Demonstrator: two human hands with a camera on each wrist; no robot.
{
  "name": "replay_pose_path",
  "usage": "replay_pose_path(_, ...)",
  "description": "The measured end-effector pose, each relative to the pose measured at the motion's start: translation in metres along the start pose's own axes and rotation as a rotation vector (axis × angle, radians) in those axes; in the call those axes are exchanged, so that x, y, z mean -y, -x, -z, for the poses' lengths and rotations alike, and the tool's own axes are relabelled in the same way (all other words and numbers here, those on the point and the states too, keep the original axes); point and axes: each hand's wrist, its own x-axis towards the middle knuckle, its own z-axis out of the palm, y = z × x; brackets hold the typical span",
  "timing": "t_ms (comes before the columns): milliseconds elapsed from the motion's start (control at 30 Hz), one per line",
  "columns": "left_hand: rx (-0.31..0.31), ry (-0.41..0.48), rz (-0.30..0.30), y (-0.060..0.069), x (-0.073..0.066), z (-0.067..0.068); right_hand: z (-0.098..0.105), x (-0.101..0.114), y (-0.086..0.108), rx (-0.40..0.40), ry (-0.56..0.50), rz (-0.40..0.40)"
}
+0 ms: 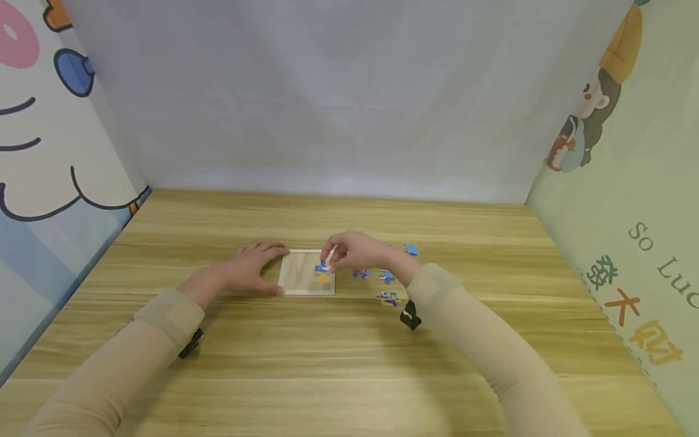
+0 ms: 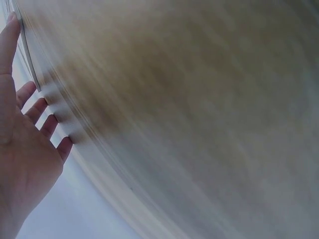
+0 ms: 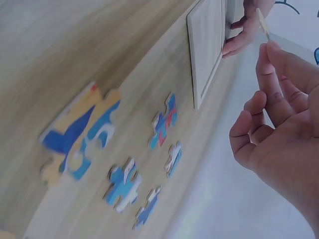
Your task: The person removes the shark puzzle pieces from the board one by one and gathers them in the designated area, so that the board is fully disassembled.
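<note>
A shallow pale wooden puzzle tray (image 1: 307, 293) lies on the table. My left hand (image 1: 251, 267) rests at its left side, thumb touching the near corner and fingertips by the far corner; in the left wrist view the fingers (image 2: 36, 109) are spread along an edge. Over the tray's right part, my right hand (image 1: 352, 249) pinches a jigsaw piece (image 3: 262, 22) between thumb and index finger. That piece appears nearly edge-on in the right wrist view. From the head, blue and yellow show under the fingertips; whether all of it belongs to the held piece I cannot tell.
Several loose jigsaw pieces lie right of the tray, among them a yellow-and-blue one (image 3: 82, 132), a red-and-blue one (image 3: 163, 121) and a light blue one (image 1: 411, 249). Black wrist devices (image 1: 411, 315) sit at both wrists. A pale curtain (image 1: 338, 121) stands behind the table.
</note>
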Motion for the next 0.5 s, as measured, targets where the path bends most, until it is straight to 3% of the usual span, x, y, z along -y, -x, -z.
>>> replay_pose_path(500, 0.010, 0.004, -0.010, 0.000, 0.003, -0.001, 0.006, -0.031, 0.034, 0.019, 0.076, -0.015)
